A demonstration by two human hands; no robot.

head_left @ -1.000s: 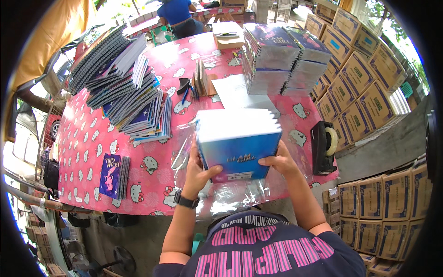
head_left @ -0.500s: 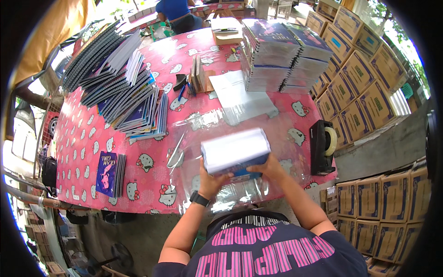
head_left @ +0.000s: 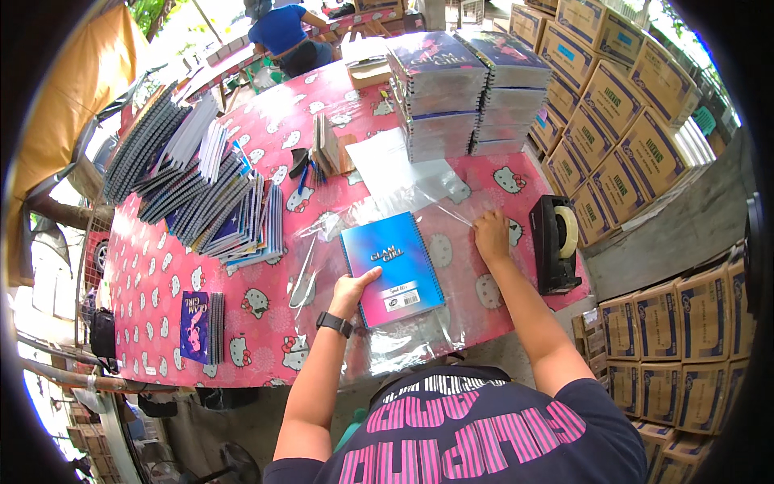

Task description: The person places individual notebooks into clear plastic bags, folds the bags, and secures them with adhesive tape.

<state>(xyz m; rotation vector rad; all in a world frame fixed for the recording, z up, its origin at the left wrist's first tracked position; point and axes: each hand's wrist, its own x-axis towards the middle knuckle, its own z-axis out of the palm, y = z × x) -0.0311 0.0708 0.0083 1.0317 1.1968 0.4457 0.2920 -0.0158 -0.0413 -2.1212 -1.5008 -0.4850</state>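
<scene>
A spiral notebook (head_left: 395, 278) with a blue-to-pink cover lies on a clear plastic sheet (head_left: 411, 347) in front of me. Coils show along both its left and right sides, so more than one may be stacked there. My left hand (head_left: 352, 292) grips its left edge, thumb on the cover and the other fingers mostly hidden. To the right of the notebook, my right hand (head_left: 491, 235) has its fingers curled at the plastic's edge, and the film is drawn up in a crease towards them.
Two tall notebook stacks (head_left: 439, 97) stand at the back right, beside white sheets (head_left: 403, 169). Fanned notebooks (head_left: 201, 194) cover the left; a purple one (head_left: 195, 327) lies nearer. A black tape dispenser (head_left: 556, 246) sits at the right edge. Cartons (head_left: 601, 121) rise beyond. Another person (head_left: 286, 36) is far off.
The notebook has come down flat onto the plastic, its blue cover now facing up. My right hand has left it and moved right to the film's edge; my left hand stays on it.
</scene>
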